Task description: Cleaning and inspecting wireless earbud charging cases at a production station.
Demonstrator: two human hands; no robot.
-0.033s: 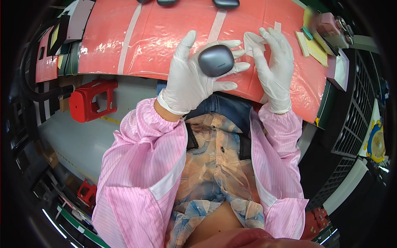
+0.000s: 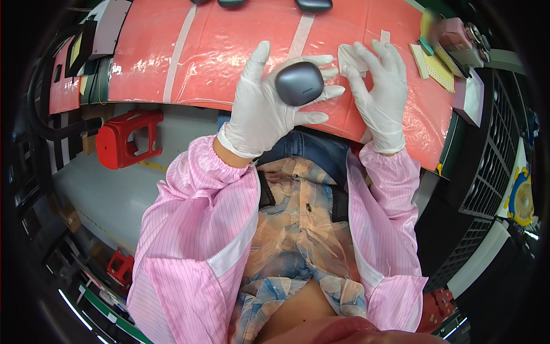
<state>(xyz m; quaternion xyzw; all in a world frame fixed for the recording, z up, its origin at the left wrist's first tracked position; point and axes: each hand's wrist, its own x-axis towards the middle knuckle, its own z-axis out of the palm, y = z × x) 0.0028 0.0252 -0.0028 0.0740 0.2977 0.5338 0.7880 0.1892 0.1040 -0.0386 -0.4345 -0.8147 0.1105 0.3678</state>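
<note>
On the palm of my white-gloved left hand (image 2: 258,103) rests a glossy dark grey rounded case, like an earbud case (image 2: 299,84). Thumb and fingers are spread about it, some of them behind it. My gloved right hand (image 2: 381,94) is to the right, with nothing visible gripped and a gap between its thumb and bent index finger. A small folded white cloth (image 2: 350,59) lies on the red table cover (image 2: 229,51) by those fingertips. Whether they touch the cloth I cannot tell.
Similar dark cases (image 2: 313,5) lie along the far edge. Yellow pads (image 2: 438,71) and a pink bottle-like container (image 2: 458,40) stand at the right, beside an open box (image 2: 471,97). A red stool (image 2: 129,139) is on the floor to the left.
The right hand has shifted slightly, its thumb and index finger moving left over the white cloth. The left hand and the case are almost unmoved.
</note>
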